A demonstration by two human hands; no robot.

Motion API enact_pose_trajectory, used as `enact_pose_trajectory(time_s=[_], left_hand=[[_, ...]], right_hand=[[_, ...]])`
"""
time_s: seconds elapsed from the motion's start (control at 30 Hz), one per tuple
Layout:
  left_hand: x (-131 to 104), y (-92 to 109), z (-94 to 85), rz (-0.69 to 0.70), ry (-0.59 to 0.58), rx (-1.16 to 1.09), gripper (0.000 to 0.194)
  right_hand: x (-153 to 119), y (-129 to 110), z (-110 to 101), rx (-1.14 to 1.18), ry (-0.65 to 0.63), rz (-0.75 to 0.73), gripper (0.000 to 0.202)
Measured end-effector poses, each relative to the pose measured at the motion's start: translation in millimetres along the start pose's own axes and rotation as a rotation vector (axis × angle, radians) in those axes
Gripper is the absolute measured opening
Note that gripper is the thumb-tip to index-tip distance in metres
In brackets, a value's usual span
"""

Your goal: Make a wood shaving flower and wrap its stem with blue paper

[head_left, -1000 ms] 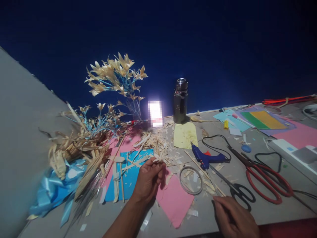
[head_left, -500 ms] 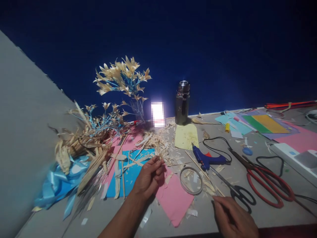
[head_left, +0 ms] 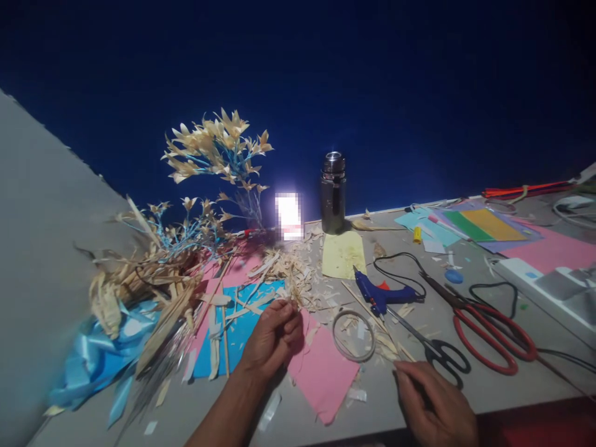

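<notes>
Fingers pinched together, my left hand (head_left: 274, 338) is over the pink sheet (head_left: 323, 372) and the blue sheet (head_left: 242, 323); a small pale husk-like bit shows at its fingertips, too small to name. My right hand (head_left: 435, 397) is closed near the front edge, its thumb and forefinger pressed together; what they hold, if anything, cannot be made out. Between the hands lies a wire ring (head_left: 352, 335). Beyond my right hand are black-handled scissors (head_left: 447, 360), a blue glue gun (head_left: 384, 295) and large red-handled scissors (head_left: 493, 335).
Dried husks (head_left: 172, 323) and blue ribbon (head_left: 100, 354) lie at the left, below husk flowers (head_left: 218, 146). A dark flask (head_left: 333, 195) stands at the back beside a bright, pixelated light (head_left: 288, 216). Coloured sheets (head_left: 488, 225) and a white device (head_left: 549, 304) are at the right.
The whole view has shifted, so most objects appear slightly further left. Both hands keep nearly the same poses, fingers closed.
</notes>
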State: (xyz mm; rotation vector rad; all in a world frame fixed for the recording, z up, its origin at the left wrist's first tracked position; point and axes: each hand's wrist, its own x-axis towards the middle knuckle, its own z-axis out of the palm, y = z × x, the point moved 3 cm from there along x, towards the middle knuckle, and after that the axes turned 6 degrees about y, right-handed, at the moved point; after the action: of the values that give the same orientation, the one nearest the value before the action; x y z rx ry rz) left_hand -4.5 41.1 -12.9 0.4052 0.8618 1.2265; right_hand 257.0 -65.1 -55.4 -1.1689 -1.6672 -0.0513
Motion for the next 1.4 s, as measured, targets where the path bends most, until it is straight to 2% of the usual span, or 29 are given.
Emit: enact_pose_trajectory(time_s=[0.13, 0.3, 0.4, 0.5, 0.67, 0.8, 0.93, 1.07, 1.17, 1.3, 1.4], left_hand=[[-0.5, -2.9, 0.8, 0.059, 0.037, 0.076, 0.035], [-7.1, 1.2, -1.4, 0.319, 0.254, 0.306, 0.034], [-11.6, 4.3, 2.1, 0.442, 0.272, 0.383, 0.023], [-13.1, 6.2, 3.5, 0.496, 0.294, 0.414, 0.017], [-10.5, 3.4, 1.2, 0.458, 0.312, 0.407, 0.017], [-9.1, 1.4, -1.5, 0.398, 0.298, 0.401, 0.023], [-10.5, 9.4, -4.2, 0.389, 0.326, 0.349, 0.029], [-16.1, 22.8, -0.6, 0.329, 0.319, 0.286, 0.03], [-20.4, 27.9, 4.0, 0.254, 0.305, 0.265, 0.026], [-17.9, 26.0, 7.1, 0.233, 0.354, 0.228, 0.024], [-10.9, 25.9, 11.9, 0.253, 0.363, 0.208, 0.022]], right_hand=[[-3.2, 2.9, -1.6, -0.02, -0.007, 0.024, 0.011], [-5.3, 4.4, -2.4, -0.037, -0.036, 0.032, 0.01], [-4.2, 4.8, -3.4, -0.033, -0.043, 0.035, 0.01], [-1.6, 5.4, -4.9, -0.043, -0.04, 0.021, 0.01], [-0.3, 5.0, -4.1, -0.012, -0.047, 0.036, 0.011], [-3.8, 3.6, -2.1, -0.003, 0.002, 0.177, 0.017], [-1.7, 2.9, 0.0, 0.023, 0.0, 0.305, 0.026], [10.1, -1.7, 0.0, 0.02, -0.066, 0.179, 0.017], [18.2, -6.9, -2.4, 0.002, -0.104, 0.113, 0.021], [27.6, -6.7, -5.9, -0.008, -0.13, 0.311, 0.041], [38.7, -4.8, -3.6, 0.004, -0.078, 0.418, 0.047]])
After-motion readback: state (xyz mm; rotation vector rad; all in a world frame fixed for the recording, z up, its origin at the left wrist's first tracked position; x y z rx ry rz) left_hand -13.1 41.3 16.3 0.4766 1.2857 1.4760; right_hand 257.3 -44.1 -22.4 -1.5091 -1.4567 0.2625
